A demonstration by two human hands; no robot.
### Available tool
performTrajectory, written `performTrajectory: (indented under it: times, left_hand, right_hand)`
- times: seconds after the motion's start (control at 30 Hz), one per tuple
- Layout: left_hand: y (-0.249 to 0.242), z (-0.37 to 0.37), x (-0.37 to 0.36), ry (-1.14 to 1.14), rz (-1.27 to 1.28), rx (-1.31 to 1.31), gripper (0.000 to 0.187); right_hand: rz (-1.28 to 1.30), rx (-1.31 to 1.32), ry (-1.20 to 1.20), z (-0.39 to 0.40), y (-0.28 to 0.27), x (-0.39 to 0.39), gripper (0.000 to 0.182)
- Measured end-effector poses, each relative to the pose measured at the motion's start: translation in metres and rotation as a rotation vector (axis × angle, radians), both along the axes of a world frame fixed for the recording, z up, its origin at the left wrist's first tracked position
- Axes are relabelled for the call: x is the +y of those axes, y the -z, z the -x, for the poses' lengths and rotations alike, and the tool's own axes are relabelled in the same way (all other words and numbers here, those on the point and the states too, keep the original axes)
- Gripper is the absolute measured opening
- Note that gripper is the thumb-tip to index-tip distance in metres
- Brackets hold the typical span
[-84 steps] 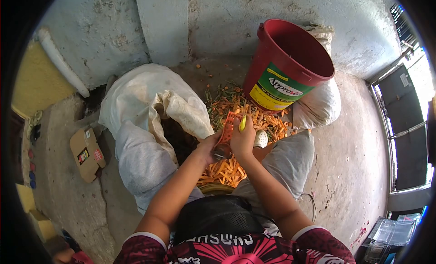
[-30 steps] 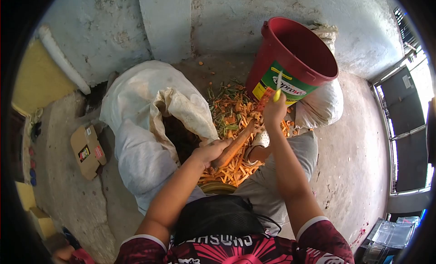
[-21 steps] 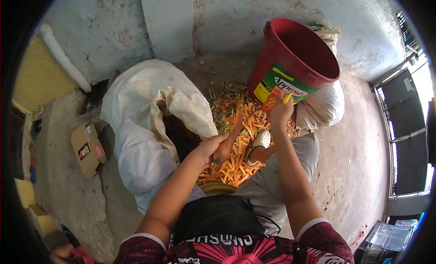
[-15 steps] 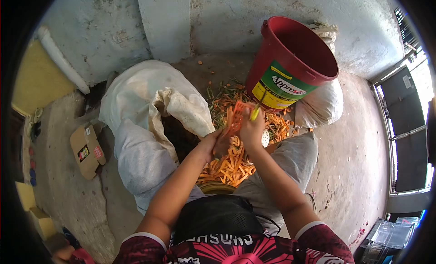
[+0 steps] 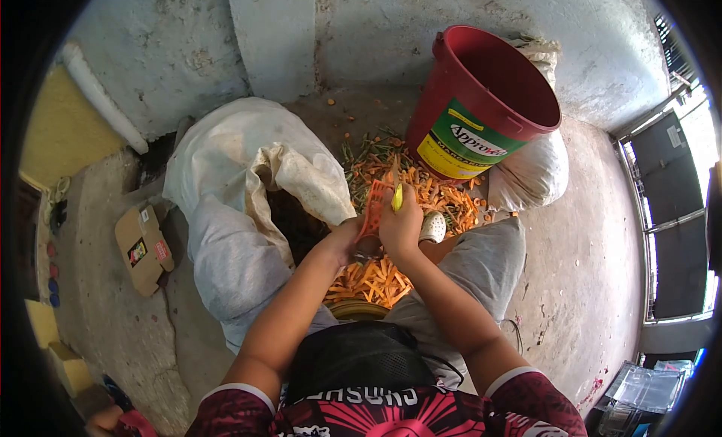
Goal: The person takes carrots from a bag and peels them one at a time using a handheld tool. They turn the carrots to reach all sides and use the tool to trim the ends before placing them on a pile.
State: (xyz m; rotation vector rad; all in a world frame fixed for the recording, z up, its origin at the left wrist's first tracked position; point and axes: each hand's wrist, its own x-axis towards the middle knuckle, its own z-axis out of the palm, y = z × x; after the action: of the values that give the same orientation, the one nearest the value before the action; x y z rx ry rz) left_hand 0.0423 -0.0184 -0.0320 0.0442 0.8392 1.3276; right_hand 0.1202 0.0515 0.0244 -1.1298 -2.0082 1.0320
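My right hand (image 5: 401, 220) is closed around a yellow-handled knife (image 5: 398, 196), its narrow blade pointing up and away from me. Close beside it, my left hand (image 5: 346, 238) grips a red-orange perforated plastic piece (image 5: 374, 207), which stands on edge between the hands. A brownish rounded shape (image 5: 368, 246) shows under the hands, too blurred to name. Below them, cut carrot strips (image 5: 372, 283) fill a yellow basin (image 5: 357, 311) between my knees. Carrot and green vegetable scraps (image 5: 444, 200) lie on the floor beyond.
A large red bucket (image 5: 492, 98) with a margarine label stands front right, by a stuffed white sack (image 5: 538, 174). To my left is an open white sack (image 5: 248, 144). One white perforated clog (image 5: 433, 227) shows near my right hand. Flattened cardboard (image 5: 144, 250) lies farther left.
Both hands have come slightly lower and closer to me. The knife has turned more upright, and the perforated piece has shifted left. More of the white clog is visible.
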Motion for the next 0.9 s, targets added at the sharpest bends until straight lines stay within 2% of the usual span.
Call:
performTrajectory:
  times: [0.1, 0.2, 0.23, 0.27, 0.3, 0.33, 0.37, 0.4, 0.43, 0.53, 0.57, 0.67, 0.73, 0.8, 0.9]
  left_hand:
    - [-0.003, 0.009, 0.002, 0.09, -0.006, 0.111, 0.03]
    - [-0.001, 0.012, -0.002, 0.156, -0.048, 0.226, 0.031]
    - [0.008, 0.009, -0.002, 0.152, -0.03, 0.284, 0.032]
    - [0.013, 0.004, -0.002, 0.149, -0.012, 0.342, 0.032]
    - [-0.017, -0.005, -0.008, 0.131, 0.025, 0.299, 0.035]
    - [-0.025, -0.006, -0.012, 0.175, 0.014, 0.32, 0.035]
    - [-0.031, -0.007, -0.014, 0.221, 0.002, 0.34, 0.036]
    - [-0.033, -0.008, -0.015, 0.265, -0.012, 0.359, 0.037]
    - [-0.028, -0.008, -0.015, 0.31, -0.039, 0.316, 0.04]
    - [-0.03, -0.01, -0.014, 0.146, -0.005, 0.307, 0.037]
    - [-0.002, -0.005, -0.012, 0.174, -0.005, 0.28, 0.037]
    - [-0.001, -0.001, -0.007, 0.117, 0.027, 0.25, 0.036]
    - [0.004, 0.001, -0.002, 0.109, 0.039, 0.198, 0.036]
    - [0.012, 0.001, 0.002, 0.114, 0.021, 0.118, 0.036]
    - [-0.001, 0.002, 0.001, 0.069, 0.022, 0.101, 0.033]
  right_hand:
    - [-0.043, 0.0, 0.015, 0.0, 0.002, 0.002, 0.031]
    - [-0.16, -0.01, 0.135, 0.005, 0.005, 0.01, 0.031]
    - [-0.189, 0.065, 0.182, 0.006, 0.021, 0.035, 0.031]
    - [-0.071, -0.01, 0.25, 0.003, 0.014, 0.054, 0.029]
    - [0.035, 0.049, 0.253, -0.001, 0.001, 0.069, 0.026]
    - [-0.138, -0.002, 0.368, -0.001, 0.009, 0.089, 0.025]
    - [-0.272, 0.056, 0.433, -0.002, 0.014, 0.108, 0.024]
    - [-0.263, 0.045, 0.467, -0.006, 0.015, 0.126, 0.023]
    - [-0.253, 0.037, 0.5, -0.01, 0.017, 0.14, 0.022]
    - [-0.208, 0.096, 0.553, -0.021, 0.021, 0.166, 0.02]
    - [-0.225, 0.139, 0.558, -0.023, 0.025, 0.168, 0.021]
    - [0.06, 0.379, 0.405, -0.021, 0.03, 0.156, 0.019]
    - [0.154, 0.479, 0.3, -0.014, 0.016, 0.123, 0.015]
    - [0.322, 0.54, 0.082, -0.009, 0.011, 0.091, 0.012]
    - [0.235, 0.379, 0.007, -0.001, 0.001, 0.037, 0.016]
